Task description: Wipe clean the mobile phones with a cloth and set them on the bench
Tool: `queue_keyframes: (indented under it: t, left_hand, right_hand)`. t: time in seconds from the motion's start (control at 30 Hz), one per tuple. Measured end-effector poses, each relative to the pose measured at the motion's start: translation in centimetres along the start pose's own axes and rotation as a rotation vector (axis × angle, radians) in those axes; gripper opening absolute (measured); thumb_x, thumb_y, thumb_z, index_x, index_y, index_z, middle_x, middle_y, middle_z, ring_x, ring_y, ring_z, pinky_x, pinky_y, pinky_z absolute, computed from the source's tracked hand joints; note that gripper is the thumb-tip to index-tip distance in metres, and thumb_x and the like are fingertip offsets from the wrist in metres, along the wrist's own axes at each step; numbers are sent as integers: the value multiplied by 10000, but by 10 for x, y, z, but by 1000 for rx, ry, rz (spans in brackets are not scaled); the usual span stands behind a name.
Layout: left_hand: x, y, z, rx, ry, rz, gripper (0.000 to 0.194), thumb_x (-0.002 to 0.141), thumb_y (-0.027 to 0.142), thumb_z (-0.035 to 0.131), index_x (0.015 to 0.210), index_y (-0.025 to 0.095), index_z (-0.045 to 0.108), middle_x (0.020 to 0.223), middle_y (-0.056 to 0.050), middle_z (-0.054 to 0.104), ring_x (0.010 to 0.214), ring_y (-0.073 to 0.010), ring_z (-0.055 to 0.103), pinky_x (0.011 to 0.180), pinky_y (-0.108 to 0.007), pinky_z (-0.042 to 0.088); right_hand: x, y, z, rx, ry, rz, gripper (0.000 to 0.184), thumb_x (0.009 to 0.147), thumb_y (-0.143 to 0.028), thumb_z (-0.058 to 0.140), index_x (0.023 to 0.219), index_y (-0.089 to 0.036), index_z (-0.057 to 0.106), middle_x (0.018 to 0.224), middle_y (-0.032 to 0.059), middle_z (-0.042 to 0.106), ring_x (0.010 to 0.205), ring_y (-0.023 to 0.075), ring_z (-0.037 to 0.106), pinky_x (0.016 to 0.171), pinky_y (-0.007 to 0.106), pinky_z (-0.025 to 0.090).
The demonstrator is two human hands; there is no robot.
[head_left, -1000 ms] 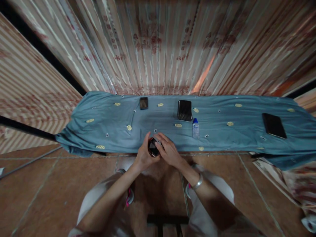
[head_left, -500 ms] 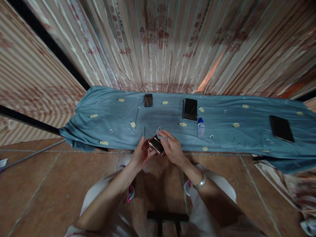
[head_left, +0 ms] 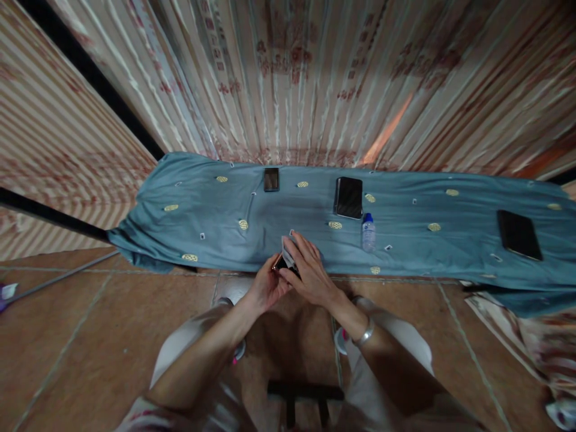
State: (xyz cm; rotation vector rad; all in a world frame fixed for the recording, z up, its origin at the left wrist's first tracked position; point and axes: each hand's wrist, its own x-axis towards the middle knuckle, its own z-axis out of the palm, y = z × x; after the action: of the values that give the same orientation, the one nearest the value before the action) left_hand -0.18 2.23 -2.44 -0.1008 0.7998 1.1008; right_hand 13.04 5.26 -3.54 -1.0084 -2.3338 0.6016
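Note:
My left hand (head_left: 265, 288) grips a small dark phone (head_left: 281, 264) from below, over the front edge of a blue cloth (head_left: 216, 234). My right hand (head_left: 308, 270) covers the phone from the right and above, fingers closed on a small pale cloth or wipe (head_left: 288, 249) pressed against its face. Most of the phone is hidden by my fingers. A metal bangle sits on my right wrist.
On the blue cloth lie a small phone (head_left: 271, 179) at the back, a larger dark device (head_left: 349, 197), a small clear bottle with a blue cap (head_left: 368, 233) and a dark tablet (head_left: 519, 234) at the right. Curtains hang behind. Tiled floor lies below.
The phone has turned in my hands and is more covered now. My right hand has slid over its face with the pale wipe. The view has tilted slightly.

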Motion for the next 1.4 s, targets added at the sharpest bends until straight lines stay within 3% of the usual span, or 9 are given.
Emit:
queue_keyframes:
  t: [0.2,0.37,0.57,0.77,0.97,1.17,1.4]
  left_hand:
    - [-2,6,5,-23,60,106,324,941,202,386,880,144,699,837,-37,732,751,-117,678,754,-208,542]
    - [-3,8,1,-6,93,126,274,921,212,430,949,152,696,864,-36,737,835,-151,694,771,-239,558]
    - [-1,15,-8,25,128,151,286,938,262,419,946,133,674,826,-44,728,764,-141,694,726,-241,565]
    - [-6,30,1,-55,112,213,413,985,246,292,836,120,656,676,-29,708,606,-103,658,681,-212,554]
    - [-10,21,6,-24,143,180,391,984,236,322,832,129,667,678,-3,708,614,-83,651,677,-180,537]
    - [-8,13,3,63,188,205,278,938,265,434,927,163,692,861,-13,734,891,-136,678,893,-245,503]
    - [4,20,-7,68,133,220,310,909,299,454,774,136,681,772,-60,723,820,-171,693,888,-282,508]
  right_hand:
    - [-1,0,7,46,-58,-130,677,943,-357,421,1526,-178,127,1566,135,252,1463,250,171,1167,507,220]
    - [-4,-7,17,81,-69,-163,713,932,-385,439,1523,-135,127,1572,157,221,1469,270,138,1175,533,192]
    - [-10,-17,19,145,-111,-214,692,940,-406,440,1517,-138,167,1566,157,240,1464,269,166,1179,515,201]
    - [-10,-14,14,144,-77,-214,604,968,-406,373,1502,-169,222,1538,161,307,1449,251,224,1158,522,253]
    - [-9,-13,15,114,-41,-195,623,964,-389,397,1509,-159,200,1556,153,268,1462,248,175,1173,510,229]
    - [-9,-14,22,94,-30,-228,646,971,-386,386,1518,-138,147,1561,163,249,1463,251,171,1174,503,239]
    - [-12,-21,27,116,-32,-305,672,972,-403,383,1523,-146,99,1561,160,249,1458,264,193,1165,508,283]
